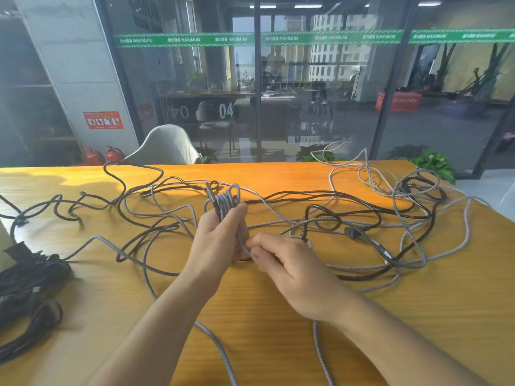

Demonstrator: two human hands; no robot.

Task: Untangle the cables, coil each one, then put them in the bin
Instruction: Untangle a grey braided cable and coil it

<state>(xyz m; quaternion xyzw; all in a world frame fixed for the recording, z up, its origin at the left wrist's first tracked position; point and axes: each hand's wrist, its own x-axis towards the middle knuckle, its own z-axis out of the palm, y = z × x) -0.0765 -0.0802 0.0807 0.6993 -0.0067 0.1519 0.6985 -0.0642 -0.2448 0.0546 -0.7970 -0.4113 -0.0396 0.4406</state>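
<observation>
Bare forearms reach over the table (278, 316) as the left hand (220, 235) grips a grey coil (227, 200) steady while, just right of it, the right hand (281, 260) pinches the cable to feed another loop.

Green band (259, 39) across the far glass wall — "MAXIMUM" repeated, white "04" (225, 110) on the glass, mirrored again to its left, red notice (103, 120) on far-left pillar — unreadable

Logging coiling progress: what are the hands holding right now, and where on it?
Left hand grips the grey cable coil around its lower loops; right hand pinches the cable's loose strand beside it.
</observation>
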